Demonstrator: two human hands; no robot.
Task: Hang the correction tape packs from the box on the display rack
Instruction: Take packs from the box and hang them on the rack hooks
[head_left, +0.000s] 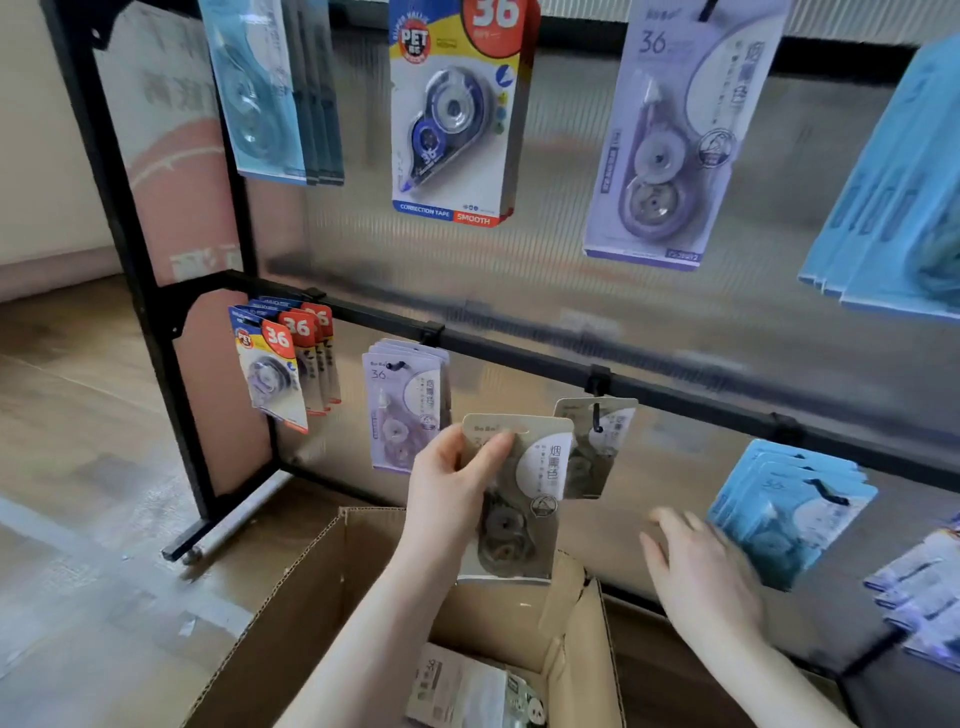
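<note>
While most hooks on the display rack (519, 353) already carry packs, the job's approx. mid-way: one beige pack (597, 447) hangs on its hook, more wait in the box (322, 597). Left hand (452, 483) pinches a beige correction tape pack (519, 499) just beside that hook; right hand (696, 566) is spread, empty, blurred. Wood-look floor (78, 415), pale wall behind.

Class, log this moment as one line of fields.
left hand: holds grey pack | right hand: open, empty | hook: one grey pack | box: packs remain
</note>
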